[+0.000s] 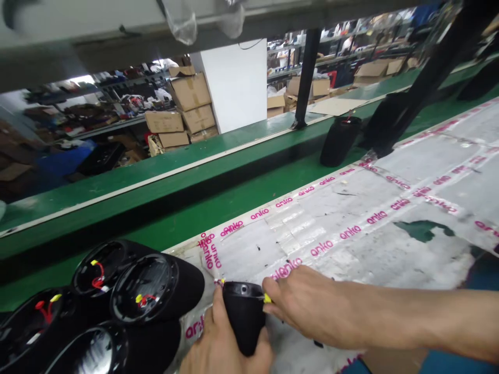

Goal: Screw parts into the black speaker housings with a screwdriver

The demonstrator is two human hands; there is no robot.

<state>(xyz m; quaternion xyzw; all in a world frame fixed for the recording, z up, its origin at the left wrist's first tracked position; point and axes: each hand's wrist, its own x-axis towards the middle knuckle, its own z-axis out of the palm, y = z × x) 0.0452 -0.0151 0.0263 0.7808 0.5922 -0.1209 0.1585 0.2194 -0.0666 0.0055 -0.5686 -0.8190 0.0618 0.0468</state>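
A black fabric-covered cylinder (245, 318) with a shiny black rim stands near the bottom centre. My left hand (230, 337) is wrapped round its lower sides, with a finger reaching up to the rim. At the rim's right side my right hand (290, 301) is closed in a pinch on a small yellow piece (267, 298); most of that piece is hidden by the fingers. A little yellow and white connector (220, 282) shows at the rim's left edge. Several similar black cylinders (191, 280) lie at the lower left, their open ends showing red wires with coloured connectors.
The worktop (249, 249) is covered with pale sheeting and pink-lettered tape. Beyond it runs a green conveyor (218, 200), with another black cylinder (340, 141) on it. Dark posts (307, 78) rise behind. Cardboard boxes (191, 92) and a white pillar (236, 85) stand farther back.
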